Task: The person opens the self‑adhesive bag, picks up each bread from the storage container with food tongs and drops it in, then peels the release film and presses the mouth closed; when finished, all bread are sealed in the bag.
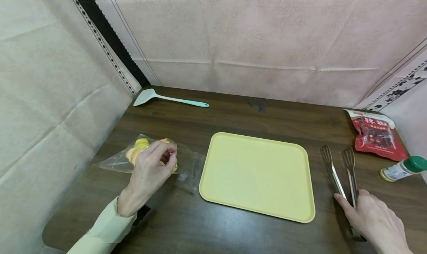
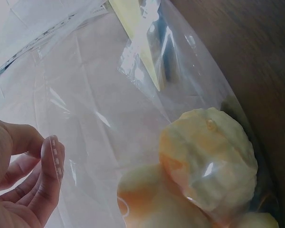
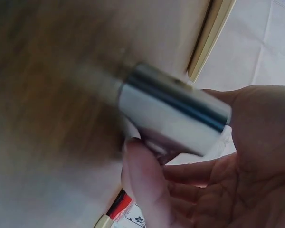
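My left hand [image 1: 151, 168] pinches the edge of a clear plastic bag [image 1: 115, 165] between thumb and forefinger, its other fingers curled. Inside the bag lie several yellow-orange, bun-like pieces [image 2: 209, 159]; from the head view the hand covers part of them. On the other side, my right hand [image 1: 375, 218] grips metal tongs [image 1: 351, 172] near their hinged end. The two slotted heads of the tongs point away from me and stand apart. Close up in the right wrist view, the shiny hinged end [image 3: 175, 109] sits between thumb and fingers, partly blurred.
Between the hands lies a pale yellow tray [image 1: 257, 176], with the bag's right edge close to it. A mint-green spatula [image 1: 173, 98] rests at the back left. At the right are a red food packet [image 1: 378, 135] and a green-capped jar [image 1: 403, 168] on its side. Cloth-covered walls [image 1: 250, 35] border the table.
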Demonstrator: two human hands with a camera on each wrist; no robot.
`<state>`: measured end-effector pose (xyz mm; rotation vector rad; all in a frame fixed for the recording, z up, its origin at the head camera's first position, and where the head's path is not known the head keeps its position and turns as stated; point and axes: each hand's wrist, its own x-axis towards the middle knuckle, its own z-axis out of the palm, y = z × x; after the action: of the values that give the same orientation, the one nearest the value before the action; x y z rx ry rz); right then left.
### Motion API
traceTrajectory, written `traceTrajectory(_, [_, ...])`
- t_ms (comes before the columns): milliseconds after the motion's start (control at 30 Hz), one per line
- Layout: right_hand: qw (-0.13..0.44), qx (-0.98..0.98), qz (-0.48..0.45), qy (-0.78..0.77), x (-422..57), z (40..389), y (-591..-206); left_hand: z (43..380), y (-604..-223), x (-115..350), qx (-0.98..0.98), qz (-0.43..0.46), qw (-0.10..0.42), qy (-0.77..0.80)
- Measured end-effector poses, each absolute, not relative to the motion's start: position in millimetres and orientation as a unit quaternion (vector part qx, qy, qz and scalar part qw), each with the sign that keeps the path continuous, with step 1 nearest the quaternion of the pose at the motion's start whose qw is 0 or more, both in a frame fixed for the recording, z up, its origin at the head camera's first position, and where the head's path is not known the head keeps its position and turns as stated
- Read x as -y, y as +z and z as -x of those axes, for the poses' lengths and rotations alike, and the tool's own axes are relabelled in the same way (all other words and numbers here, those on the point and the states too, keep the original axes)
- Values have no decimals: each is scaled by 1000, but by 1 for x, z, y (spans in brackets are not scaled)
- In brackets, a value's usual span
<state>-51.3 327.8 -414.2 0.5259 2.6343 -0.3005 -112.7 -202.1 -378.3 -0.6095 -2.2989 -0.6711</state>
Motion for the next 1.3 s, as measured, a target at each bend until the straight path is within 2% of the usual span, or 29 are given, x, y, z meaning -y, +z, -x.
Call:
traceTrajectory(200, [177, -964, -178, -87, -329, 52, -415, 112, -379, 202, 878, 239, 329, -253])
traceTrajectory(267, [136, -972, -175, -83, -321, 53, -408, 113, -378, 202, 877, 241, 331, -250])
traceTrajectory(367, [44, -983, -147, -103, -296, 54, -391, 114, -377, 202, 879, 241, 326, -250])
traceTrajectory(500, [-57, -982, -54, -171, -254, 56, -373, 113, -376, 201, 885, 236, 312, -253])
traceTrajectory(667, [-112, -961, 72, -241, -189, 56, -364, 114, -375, 201, 886, 234, 303, -263])
traceTrajectory(800, [-86, -933, 155, -314, -135, 57, -363, 115, -373, 201, 886, 228, 291, -281])
traceTrajectory(900, [-41, -902, 199, -382, -99, 59, -368, 116, -370, 200, 888, 224, 280, -288])
traceTrajectory(1000, [29, -865, 219, -451, -65, 61, -376, 116, -369, 201, 891, 223, 270, -289])
traceTrajectory(1200, [181, -760, 189, -595, -8, 59, -392, 116, -365, 202, 895, 209, 242, -311])
traceTrajectory(1300, [225, -699, 142, -663, 12, 58, -394, 115, -364, 201, 898, 208, 235, -310])
